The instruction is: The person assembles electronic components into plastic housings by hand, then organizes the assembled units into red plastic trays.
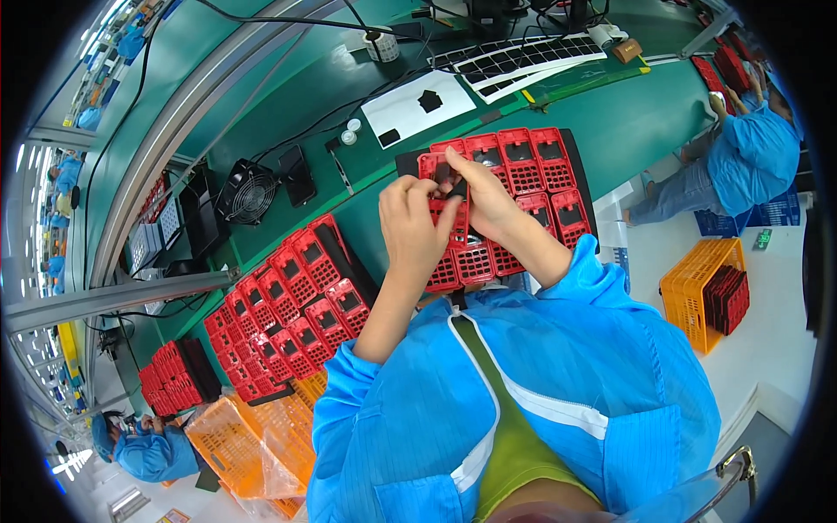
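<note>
Both my hands are closed around one red plastic casing [432,164], shaped like a keypad phone front with a window and a grid of key holes. My left hand [406,228] grips its left side, fingers curled. My right hand [488,197] holds the other side, thumb and fingers near the window. A small dark piece [455,188] shows between my fingertips; its kind is too hidden to tell. Just beneath, a black tray [582,166] carries rows of similar red casings [519,157], some with dark windows.
More trays of red casings [288,301] lie to the left. A white sheet with black stickers [418,105], a small fan [248,193] and a sticker roll [381,45] are on the green bench [349,222]. Orange crates [248,440] stand below left; co-workers [754,148] sit nearby.
</note>
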Demonstrator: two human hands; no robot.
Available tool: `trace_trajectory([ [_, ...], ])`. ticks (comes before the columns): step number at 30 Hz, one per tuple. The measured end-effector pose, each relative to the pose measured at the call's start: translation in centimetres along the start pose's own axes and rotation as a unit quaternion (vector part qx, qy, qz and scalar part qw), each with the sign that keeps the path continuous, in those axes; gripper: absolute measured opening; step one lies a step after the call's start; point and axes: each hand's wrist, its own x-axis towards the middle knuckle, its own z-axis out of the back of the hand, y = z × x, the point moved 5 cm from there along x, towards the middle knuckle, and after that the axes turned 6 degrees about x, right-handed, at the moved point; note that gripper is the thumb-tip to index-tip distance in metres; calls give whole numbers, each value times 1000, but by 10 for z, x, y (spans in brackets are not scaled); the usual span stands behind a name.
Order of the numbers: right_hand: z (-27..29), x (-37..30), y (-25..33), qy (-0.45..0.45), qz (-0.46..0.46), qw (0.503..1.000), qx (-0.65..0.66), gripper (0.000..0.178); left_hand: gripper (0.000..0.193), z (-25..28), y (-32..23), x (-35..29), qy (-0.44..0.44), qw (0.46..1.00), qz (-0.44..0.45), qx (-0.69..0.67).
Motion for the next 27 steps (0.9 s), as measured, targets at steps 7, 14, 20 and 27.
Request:
trace_trajectory([
  [7, 12, 12, -1, -23, -13, 999, -44, 30, 26, -11, 46, -13, -94, 888, 263, -365],
  [14, 37, 47, 31, -26, 315, 642, -698, 46, 35, -41, 83, -14, 66, 958, 272, -65],
  [20, 76, 63, 27, 20, 288, 554, -781, 39, 42, -78, 74, -6, 173, 947, 270, 34],
  [27, 41, 39, 57, 30, 318, 726, -609, 29, 48, -62, 51, -7, -6, 990, 40, 137],
])
